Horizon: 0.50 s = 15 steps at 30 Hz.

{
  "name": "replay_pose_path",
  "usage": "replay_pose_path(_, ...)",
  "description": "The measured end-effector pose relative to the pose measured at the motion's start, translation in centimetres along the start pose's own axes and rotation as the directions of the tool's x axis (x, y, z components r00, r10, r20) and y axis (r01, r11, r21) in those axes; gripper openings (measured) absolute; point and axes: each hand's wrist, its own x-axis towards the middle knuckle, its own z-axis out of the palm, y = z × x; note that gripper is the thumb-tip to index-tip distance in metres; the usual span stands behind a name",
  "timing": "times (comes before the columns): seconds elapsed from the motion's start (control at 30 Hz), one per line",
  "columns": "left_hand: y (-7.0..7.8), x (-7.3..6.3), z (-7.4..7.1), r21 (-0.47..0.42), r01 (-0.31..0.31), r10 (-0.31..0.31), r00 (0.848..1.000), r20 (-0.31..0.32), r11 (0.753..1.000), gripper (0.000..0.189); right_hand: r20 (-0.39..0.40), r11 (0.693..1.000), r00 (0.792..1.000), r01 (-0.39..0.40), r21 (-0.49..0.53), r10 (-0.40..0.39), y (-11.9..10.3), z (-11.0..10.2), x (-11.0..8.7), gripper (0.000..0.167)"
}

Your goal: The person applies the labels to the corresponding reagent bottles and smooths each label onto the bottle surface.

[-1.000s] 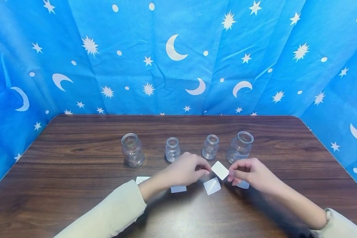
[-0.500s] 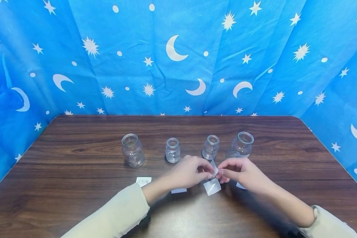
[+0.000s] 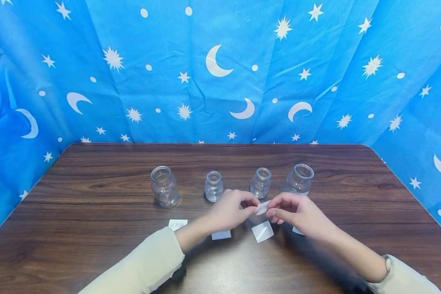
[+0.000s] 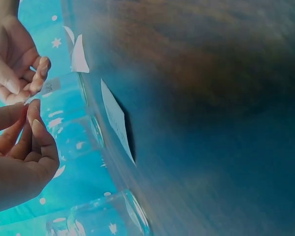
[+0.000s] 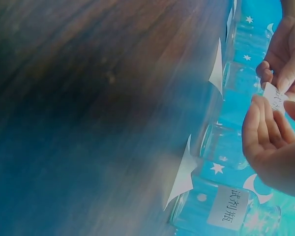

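A small white label [image 3: 263, 208] with printed characters is pinched between my two hands, in front of the right small glass jar [image 3: 261, 183]. My left hand [image 3: 232, 208] grips its left edge with thumb and fingertips. At its opposite edge, the thumb and fingers of my right hand [image 3: 297, 212] pinch it; the right wrist view shows its print facing up. Below the hands lies a creased white paper piece [image 3: 262, 231]. The large right jar [image 5: 268, 216] bears a label [image 5: 228, 206] of the same kind on its side.
A large glass jar [image 3: 165, 188] and another small jar [image 3: 214, 188] stand to the left in the same row. Two printed labels, one [image 3: 178, 224] left and one [image 3: 221, 234] under my left forearm, lie on the wooden table [image 3: 106, 245]. A blue curtain [image 3: 169, 81] hangs behind.
My right hand has moved left toward my left hand. The label has turned from its blank side to its printed side, and both hands now pinch it.
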Motion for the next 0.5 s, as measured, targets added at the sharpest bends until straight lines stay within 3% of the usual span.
replay_pose_path(0.2,-0.08,0.09,-0.55,-0.046,0.033,-0.032,0.999,0.012,0.998,0.005,-0.136,0.995,0.989,-0.073,-0.070,0.063,-0.05,-0.19,-0.29,0.019)
replay_pose_path(0.5,-0.43,0.72,-0.51,-0.010,0.059,-0.058,0.997,0.049,0.998,0.005,-0.125,0.995,0.991,-0.051,-0.087,0.040,0.18,0.12,0.01,0.008)
